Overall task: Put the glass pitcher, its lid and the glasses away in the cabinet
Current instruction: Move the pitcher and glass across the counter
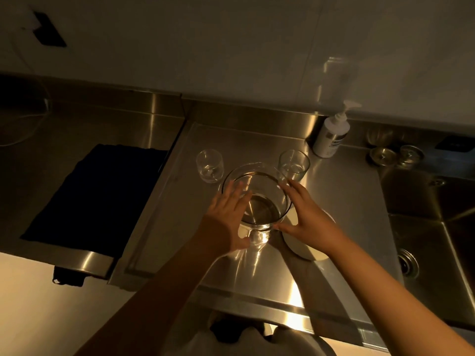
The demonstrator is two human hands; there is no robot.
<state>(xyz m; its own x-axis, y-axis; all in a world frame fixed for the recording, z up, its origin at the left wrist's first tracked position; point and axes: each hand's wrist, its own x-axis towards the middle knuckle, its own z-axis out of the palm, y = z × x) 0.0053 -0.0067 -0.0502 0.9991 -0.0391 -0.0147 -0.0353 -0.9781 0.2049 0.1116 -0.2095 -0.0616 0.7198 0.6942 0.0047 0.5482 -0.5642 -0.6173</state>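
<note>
A clear glass pitcher (259, 201) stands on the steel counter (341, 201), seen from above. My left hand (227, 219) lies against its left wall with the fingers straight and the thumb low by its near side. My right hand (307, 219) lies flat against its right wall, thumb spread toward the base. A round white lid (304, 250) rests on the counter, partly hidden under my right hand and wrist. Two empty glasses stand upright behind the pitcher, one at the left (209, 165) and one at the right (294, 164), the right one close to my fingertips.
A white pump bottle (331, 136) stands by the back wall. A steel sink (434, 227) with a drain lies to the right, with small metal strainers (383, 155) behind it. A dark cloth (97, 196) covers the counter at the left.
</note>
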